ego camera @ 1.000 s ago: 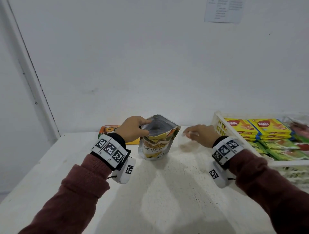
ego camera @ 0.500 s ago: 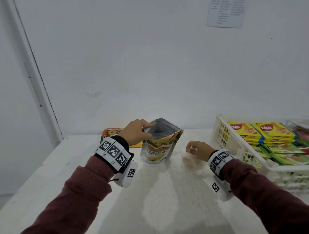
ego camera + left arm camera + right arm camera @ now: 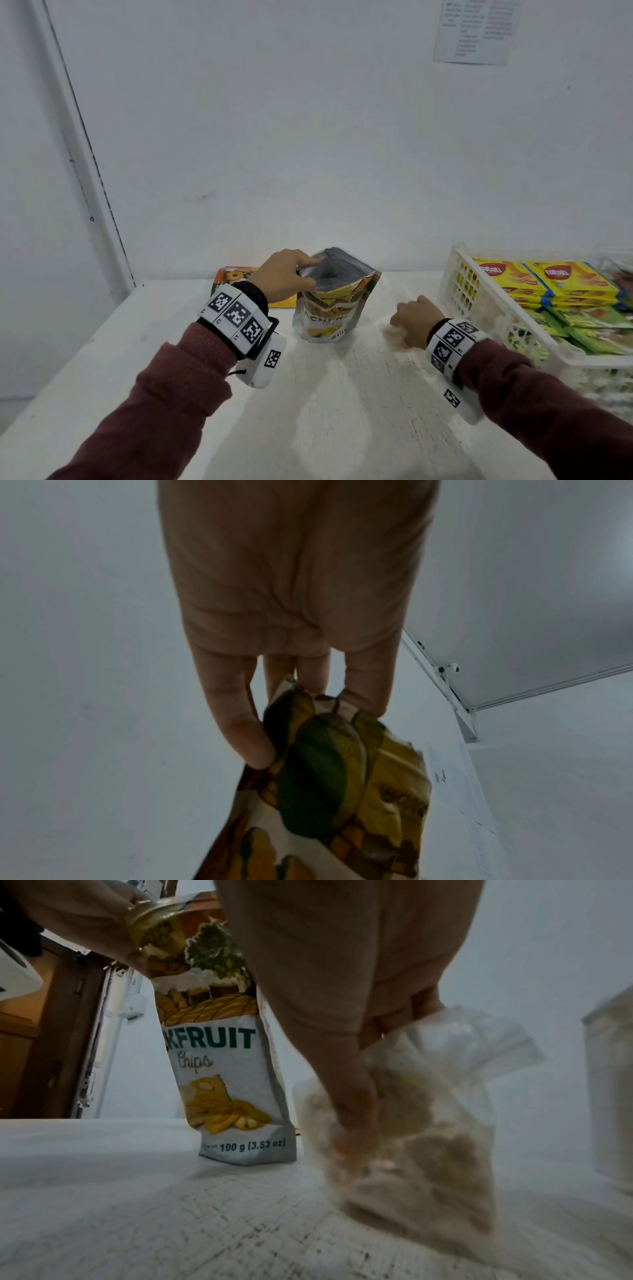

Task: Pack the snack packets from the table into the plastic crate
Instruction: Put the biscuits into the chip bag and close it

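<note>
Fingers of the left hand [image 3: 286, 275] pinch the top edge of the jackfruit chips pouch [image 3: 334, 301], standing upright on the table [image 3: 342, 411]. I read the right hand [image 3: 416, 323] as curled round a clear bag [image 3: 428, 1110] low over the table. Crate [image 3: 460, 291] already holds yellow and green packets. Left, by my estimate: pouch, bag, and an orange packet [image 3: 236, 275] behind the left hand.

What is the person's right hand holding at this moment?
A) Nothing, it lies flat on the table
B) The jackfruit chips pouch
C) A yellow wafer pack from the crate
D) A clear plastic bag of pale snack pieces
D: in the right wrist view the right hand has its fingers curled round a clear plastic bag low over the table, while the jackfruit chips pouch is pinched at its top by the left hand.
</note>
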{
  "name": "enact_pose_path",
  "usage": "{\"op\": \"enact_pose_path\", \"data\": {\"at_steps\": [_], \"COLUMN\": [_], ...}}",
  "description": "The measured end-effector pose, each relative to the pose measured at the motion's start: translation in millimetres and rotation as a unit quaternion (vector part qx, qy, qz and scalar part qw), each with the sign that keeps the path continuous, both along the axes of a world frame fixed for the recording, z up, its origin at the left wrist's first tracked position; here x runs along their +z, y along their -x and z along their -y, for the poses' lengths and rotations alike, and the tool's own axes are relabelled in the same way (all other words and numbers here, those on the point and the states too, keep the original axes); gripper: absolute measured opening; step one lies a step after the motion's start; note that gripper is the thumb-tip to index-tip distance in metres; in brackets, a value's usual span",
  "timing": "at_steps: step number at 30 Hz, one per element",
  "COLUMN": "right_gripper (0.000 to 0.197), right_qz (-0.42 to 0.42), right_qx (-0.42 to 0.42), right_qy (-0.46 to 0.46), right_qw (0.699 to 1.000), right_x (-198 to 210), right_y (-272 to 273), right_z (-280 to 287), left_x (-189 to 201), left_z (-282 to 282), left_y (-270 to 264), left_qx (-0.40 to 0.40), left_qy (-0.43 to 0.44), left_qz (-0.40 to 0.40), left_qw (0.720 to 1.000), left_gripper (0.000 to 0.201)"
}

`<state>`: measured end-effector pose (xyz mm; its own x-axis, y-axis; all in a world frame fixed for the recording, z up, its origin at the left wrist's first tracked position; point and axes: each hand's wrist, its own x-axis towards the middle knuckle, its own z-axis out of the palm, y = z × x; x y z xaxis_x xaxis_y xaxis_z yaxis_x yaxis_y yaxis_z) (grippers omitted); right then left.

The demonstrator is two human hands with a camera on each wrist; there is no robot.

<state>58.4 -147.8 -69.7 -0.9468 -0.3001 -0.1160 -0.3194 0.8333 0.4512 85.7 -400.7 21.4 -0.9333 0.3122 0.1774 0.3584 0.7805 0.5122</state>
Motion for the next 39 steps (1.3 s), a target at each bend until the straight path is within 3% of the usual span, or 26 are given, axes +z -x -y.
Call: {"op": "enact_pose_path", "data": {"at_steps": [5, 9, 12, 14, 16, 18, 20, 23, 26, 29, 33, 39], "right_gripper": [0.030, 0.023, 0.038, 0.041, 0.038, 0.034, 0.032, 0.029, 0.027, 0.026, 0.028, 0.033], "right_qz": [0.005, -0.047, -0.180, -0.271, -0.300, -0.276, -0.219, -0.151, -0.124, -0.092, -0.077, -0.058], "right_qx": [-0.049, -0.089, -0.051, 0.019, 0.104, 0.180, 0.215, 0.208, 0.192, 0.186, 0.178, 0.154], "right_qy": [0.049, 0.219, 0.386, 0.479, 0.559, 0.603, 0.607, 0.600, 0.589, 0.564, 0.503, 0.383], "right_qw": [0.998, 0.970, 0.903, 0.835, 0.766, 0.726, 0.733, 0.758, 0.775, 0.800, 0.842, 0.909], "right_x": [2.4, 33.2, 76.2, 103.5, 122.8, 128.9, 120.6, 96.3, 83.0, 86.0, 91.1, 98.0], "right_y": [0.5, -2.1, -8.2, -17.8, -31.7, -45.1, -50.6, -46.8, -41.4, -36.4, -26.4, -25.6], "right_z": [-1.8, -6.5, -2.3, 9.9, 30.5, 54.7, 76.0, 96.4, 97.6, 90.0, 82.2, 88.9], "left_x": [0.4, 1.0, 2.7, 3.7, 3.6, 4.0, 4.8, 6.2, 4.7, 6.2, 7.7, 8.7], "left_z": [0.9, 2.7, 6.9, 10.1, 12.9, 14.8, 17.0, 22.4, 27.6, 28.6, 26.2, 23.4], "left_y": [-1.9, -2.4, -1.4, -0.2, 0.3, -0.6, -2.4, -5.0, -1.9, -3.8, -4.3, -4.4], "left_qx": [-0.008, -0.017, -0.019, -0.018, -0.018, -0.020, -0.021, -0.011, -0.014, -0.022, -0.026, -0.037], "left_qy": [-0.018, -0.048, -0.076, -0.087, -0.091, -0.091, -0.094, -0.122, -0.134, -0.130, -0.120, -0.100], "left_qz": [0.004, 0.010, 0.022, 0.033, 0.039, 0.047, 0.056, 0.073, 0.089, 0.100, 0.082, 0.060], "left_qw": [1.000, 0.999, 0.997, 0.995, 0.995, 0.995, 0.994, 0.990, 0.987, 0.986, 0.989, 0.992], "left_gripper": [0.048, 0.045, 0.041, 0.041, 0.042, 0.042, 0.034, 0.003, 0.022, 0.007, 0.045, 0.020]}}
